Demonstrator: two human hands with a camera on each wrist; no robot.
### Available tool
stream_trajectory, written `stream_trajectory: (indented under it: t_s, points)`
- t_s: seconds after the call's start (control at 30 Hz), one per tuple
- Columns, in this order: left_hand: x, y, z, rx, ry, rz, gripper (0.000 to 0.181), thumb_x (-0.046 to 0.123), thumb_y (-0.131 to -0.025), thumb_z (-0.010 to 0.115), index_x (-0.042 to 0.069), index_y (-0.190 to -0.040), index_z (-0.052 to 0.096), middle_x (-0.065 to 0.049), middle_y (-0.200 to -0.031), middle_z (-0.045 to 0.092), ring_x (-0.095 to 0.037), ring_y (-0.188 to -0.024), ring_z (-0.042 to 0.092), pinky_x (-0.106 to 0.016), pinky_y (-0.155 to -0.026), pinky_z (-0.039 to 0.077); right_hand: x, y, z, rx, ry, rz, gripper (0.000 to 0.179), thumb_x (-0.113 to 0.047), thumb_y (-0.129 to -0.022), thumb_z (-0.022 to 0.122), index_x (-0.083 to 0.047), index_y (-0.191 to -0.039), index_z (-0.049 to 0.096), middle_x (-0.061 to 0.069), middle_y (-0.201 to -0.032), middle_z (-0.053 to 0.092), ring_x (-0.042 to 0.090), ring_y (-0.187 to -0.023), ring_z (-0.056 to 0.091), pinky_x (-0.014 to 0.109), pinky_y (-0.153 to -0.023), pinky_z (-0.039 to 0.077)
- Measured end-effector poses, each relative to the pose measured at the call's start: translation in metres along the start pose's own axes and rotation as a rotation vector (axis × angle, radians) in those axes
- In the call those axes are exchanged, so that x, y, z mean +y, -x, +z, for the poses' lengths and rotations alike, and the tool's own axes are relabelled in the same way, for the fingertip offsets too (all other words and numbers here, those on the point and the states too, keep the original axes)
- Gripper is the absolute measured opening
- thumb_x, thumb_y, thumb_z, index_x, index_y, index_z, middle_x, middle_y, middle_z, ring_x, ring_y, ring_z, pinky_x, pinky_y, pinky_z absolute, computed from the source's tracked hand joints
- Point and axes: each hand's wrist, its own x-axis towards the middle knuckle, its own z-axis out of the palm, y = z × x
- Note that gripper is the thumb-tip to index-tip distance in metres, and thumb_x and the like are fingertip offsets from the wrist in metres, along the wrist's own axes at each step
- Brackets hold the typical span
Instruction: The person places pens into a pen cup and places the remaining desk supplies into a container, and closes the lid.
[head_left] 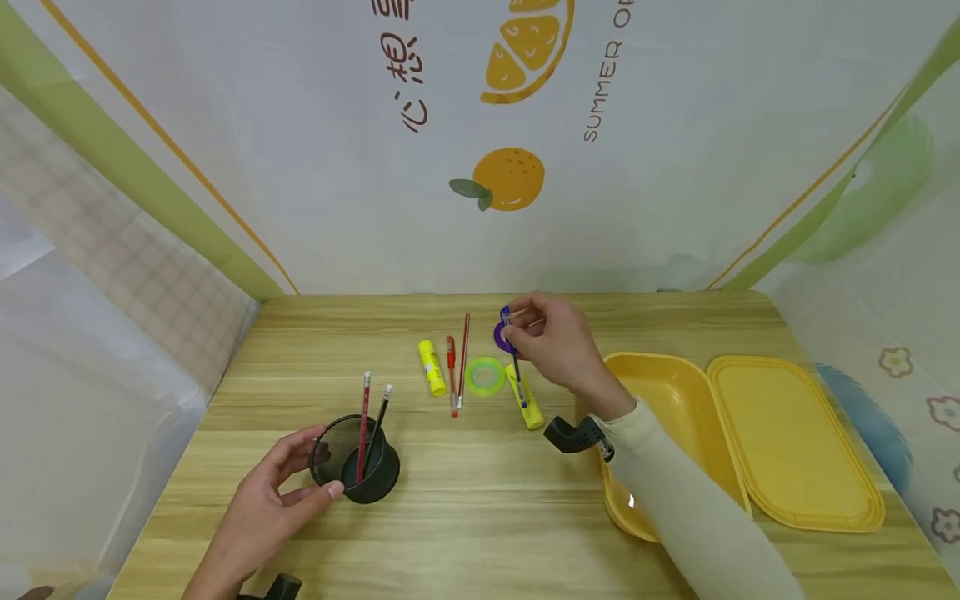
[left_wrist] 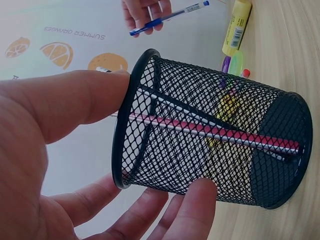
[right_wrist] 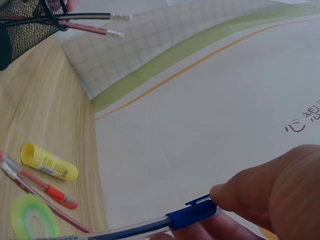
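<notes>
A black mesh pen holder point(head_left: 386, 477) stands near the left front, tilted toward my left hand point(head_left: 258, 496). The left thumb lies on its rim and the fingers hold its far side. Inside lean a red pencil point(left_wrist: 210, 131) and a black pencil point(head_left: 380, 421), eraser ends up. My right hand point(head_left: 558, 342) pinches a blue pen point(right_wrist: 192, 215) by its capped end, between thumb and fingers, tip pointing down. In the head view this pen overlaps a purple tape roll point(head_left: 498, 337) and a flat yellow item point(head_left: 534, 417) with a label.
Mid-table lie a yellow glue stick point(head_left: 432, 368), a red pen point(head_left: 452, 358), a red pencil point(head_left: 464, 346) and a green tape roll point(head_left: 469, 380). A yellow container point(head_left: 678, 408) sits right, partly under my right forearm, its lid point(head_left: 798, 442) beside it. Cloth hangs behind the table.
</notes>
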Motion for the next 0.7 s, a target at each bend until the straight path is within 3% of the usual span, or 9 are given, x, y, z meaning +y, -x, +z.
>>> stream_trajectory:
  t_s: [0.4, 0.7]
  points:
    - [0.0, 0.0, -0.001, -0.002, -0.003, -0.008, 0.071, 0.024, -0.094, 0.083, 0.019, -0.155, 0.048, -0.016, -0.142, 0.062, -0.004, -0.12, 0.064, -0.022, -0.087, 0.061, -0.018, 0.014, 0.014, 0.015, -0.064, -0.077, 0.025, -0.01, -0.1, 0.073, -0.009, -0.125, 0.068, 0.009, -0.107, 0.073, 0.021, -0.088, 0.073, 0.031, -0.072, 0.065]
    - [-0.002, -0.001, 0.0, 0.003, -0.007, 0.014, 0.07, 0.023, -0.093, 0.084, 0.018, -0.154, 0.05, -0.017, -0.139, 0.063, -0.005, -0.12, 0.065, -0.022, -0.087, 0.061, -0.032, 0.025, 0.029, 0.0, -0.171, -0.105, 0.026, -0.007, -0.101, 0.071, -0.006, -0.126, 0.064, 0.011, -0.109, 0.07, 0.022, -0.093, 0.073, 0.03, -0.073, 0.066]
